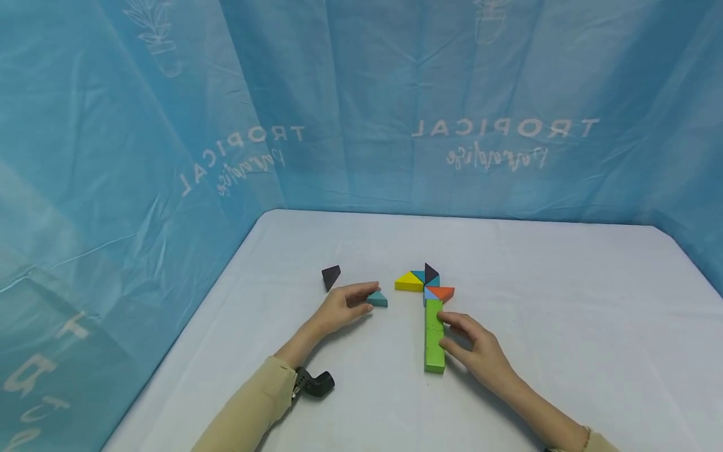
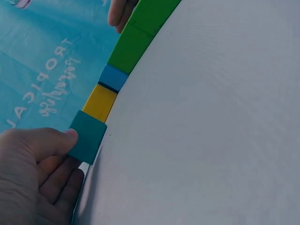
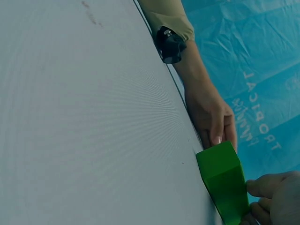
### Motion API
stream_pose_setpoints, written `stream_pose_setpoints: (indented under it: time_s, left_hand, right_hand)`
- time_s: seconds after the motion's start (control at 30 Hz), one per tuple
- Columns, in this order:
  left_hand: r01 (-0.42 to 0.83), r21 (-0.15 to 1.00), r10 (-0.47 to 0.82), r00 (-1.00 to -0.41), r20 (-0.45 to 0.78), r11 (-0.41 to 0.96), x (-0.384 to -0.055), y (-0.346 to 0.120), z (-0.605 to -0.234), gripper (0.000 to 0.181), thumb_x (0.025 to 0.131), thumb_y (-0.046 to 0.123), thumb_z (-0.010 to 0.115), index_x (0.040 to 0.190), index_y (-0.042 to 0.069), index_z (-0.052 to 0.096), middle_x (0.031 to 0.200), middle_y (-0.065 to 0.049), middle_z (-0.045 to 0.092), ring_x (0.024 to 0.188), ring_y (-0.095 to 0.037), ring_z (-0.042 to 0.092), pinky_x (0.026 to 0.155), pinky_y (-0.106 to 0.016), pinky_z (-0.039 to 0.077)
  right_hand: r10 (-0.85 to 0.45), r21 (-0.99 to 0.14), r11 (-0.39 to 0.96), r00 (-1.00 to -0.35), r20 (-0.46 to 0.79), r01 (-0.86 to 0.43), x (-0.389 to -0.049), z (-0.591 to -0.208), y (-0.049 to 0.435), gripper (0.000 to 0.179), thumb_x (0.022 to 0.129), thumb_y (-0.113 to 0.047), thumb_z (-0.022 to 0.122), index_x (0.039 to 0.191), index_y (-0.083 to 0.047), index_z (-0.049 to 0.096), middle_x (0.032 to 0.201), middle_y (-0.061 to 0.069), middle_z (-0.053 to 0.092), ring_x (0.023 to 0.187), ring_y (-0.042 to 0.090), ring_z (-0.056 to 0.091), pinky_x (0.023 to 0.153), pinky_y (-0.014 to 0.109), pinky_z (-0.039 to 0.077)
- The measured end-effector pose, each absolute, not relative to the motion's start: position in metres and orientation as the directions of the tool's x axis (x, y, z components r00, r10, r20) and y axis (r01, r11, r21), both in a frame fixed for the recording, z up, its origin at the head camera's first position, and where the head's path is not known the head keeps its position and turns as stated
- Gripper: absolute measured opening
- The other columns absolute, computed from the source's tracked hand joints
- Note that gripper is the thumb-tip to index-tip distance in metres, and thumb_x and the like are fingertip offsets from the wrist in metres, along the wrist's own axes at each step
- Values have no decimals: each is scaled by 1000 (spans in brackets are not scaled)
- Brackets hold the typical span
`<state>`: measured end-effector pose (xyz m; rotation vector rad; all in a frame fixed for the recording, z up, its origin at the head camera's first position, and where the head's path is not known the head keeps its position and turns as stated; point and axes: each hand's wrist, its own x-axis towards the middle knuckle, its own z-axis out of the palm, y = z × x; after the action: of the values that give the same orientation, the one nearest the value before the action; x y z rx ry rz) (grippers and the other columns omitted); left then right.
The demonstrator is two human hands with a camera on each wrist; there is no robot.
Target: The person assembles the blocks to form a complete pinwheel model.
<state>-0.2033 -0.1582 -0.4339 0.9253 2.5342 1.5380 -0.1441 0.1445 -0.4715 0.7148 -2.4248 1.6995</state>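
Note:
My left hand is at a teal triangular block left of the arrangement. In the left wrist view its thumb lies against the teal block, with the other fingers curled on the near side. My right hand touches the right side of two green blocks laid end to end, thumb and finger apart along them. Above the green blocks sit a light blue block, an orange triangle, a yellow triangle, a dark triangle and blue pieces.
A separate dark block lies beyond the left hand. The white table is bordered by blue printed cloth at the back and sides. A black wrist camera sits at the left cuff.

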Motion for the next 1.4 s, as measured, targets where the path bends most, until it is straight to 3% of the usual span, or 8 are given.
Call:
stream_pose_setpoints:
  time_s: [0.3, 0.6, 0.77, 0.93, 1.2, 1.4]
  left_hand:
    - [451, 820, 500, -832, 242, 353, -203, -161, -434, 42, 85, -2, 66, 125, -9, 55, 119, -20, 61, 109, -31, 59, 92, -42, 48]
    - [465, 809, 475, -837, 270, 360, -198, -160, -436, 41, 86, 1, 66, 124, -9, 55, 115, -20, 63, 96, -32, 61, 84, -38, 52]
    - [492, 801, 487, -821, 297, 341, -194, -161, -436, 40, 86, -6, 62, 124, -11, 54, 118, -22, 61, 102, -34, 61, 88, -41, 50]
    - [461, 825, 476, -835, 277, 328, -190, -160, -435, 40, 85, -11, 59, 125, -13, 53, 120, -25, 59, 104, -36, 60, 88, -34, 51]
    - [405, 859, 432, -867, 250, 315, -185, -156, -434, 43, 82, -10, 66, 123, -13, 54, 114, -25, 61, 94, -38, 62, 81, -37, 54]
    - [403, 854, 434, -868, 242, 329, -184, -154, -433, 42, 82, -7, 68, 122, -12, 55, 112, -24, 62, 91, -37, 63, 79, -37, 54]
  right_hand:
    - [-330, -861, 274, -883, 334, -429, -132, -443, 138, 42, 83, 7, 66, 123, 9, 53, 125, 22, 54, 118, 36, 50, 95, 43, 41]
    - [-324, -870, 275, -891, 317, -409, -143, -471, 145, 43, 86, -10, 69, 127, -5, 56, 128, 5, 55, 120, 22, 50, 97, 27, 42]
    - [-325, -862, 281, -887, 328, -422, -143, -471, 144, 43, 87, -9, 69, 127, -5, 56, 128, 6, 56, 120, 23, 51, 97, 28, 43]
    - [-323, -857, 293, -887, 329, -425, -142, -469, 144, 43, 86, -6, 68, 127, -5, 56, 128, 7, 56, 120, 24, 50, 97, 29, 43]
    - [-316, -851, 308, -889, 331, -426, -133, -447, 138, 42, 84, 6, 66, 124, 6, 54, 125, 19, 55, 117, 34, 51, 94, 42, 43]
    - [-319, -851, 320, -893, 316, -416, -127, -433, 135, 41, 83, 8, 65, 122, 8, 54, 124, 21, 55, 116, 37, 51, 94, 44, 43]
